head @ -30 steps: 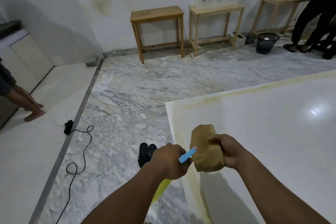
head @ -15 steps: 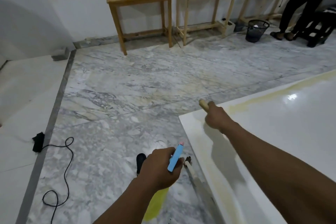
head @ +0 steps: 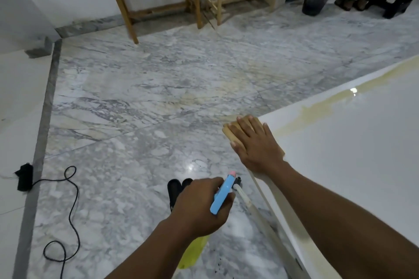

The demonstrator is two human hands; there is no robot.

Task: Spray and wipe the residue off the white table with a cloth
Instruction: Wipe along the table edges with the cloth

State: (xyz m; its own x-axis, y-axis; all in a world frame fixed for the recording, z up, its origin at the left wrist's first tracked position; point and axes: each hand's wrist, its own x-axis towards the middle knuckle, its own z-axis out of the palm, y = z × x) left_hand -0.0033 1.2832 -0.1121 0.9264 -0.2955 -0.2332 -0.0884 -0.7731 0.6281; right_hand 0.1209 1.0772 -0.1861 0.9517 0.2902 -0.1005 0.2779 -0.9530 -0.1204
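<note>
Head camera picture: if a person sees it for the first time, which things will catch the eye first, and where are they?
First, the right hand pressed flat on a tan cloth at the near corner of the white table. Next, the yellowish residue streaking along the table's far edge. Lower centre, the left hand grips a spray bottle with a blue head over the marble floor.

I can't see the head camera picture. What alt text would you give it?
A person's right hand presses a tan cloth flat on the corner of a glossy white table streaked with yellowish residue. Their left hand holds a spray bottle with a blue trigger over the marble floor.
</note>
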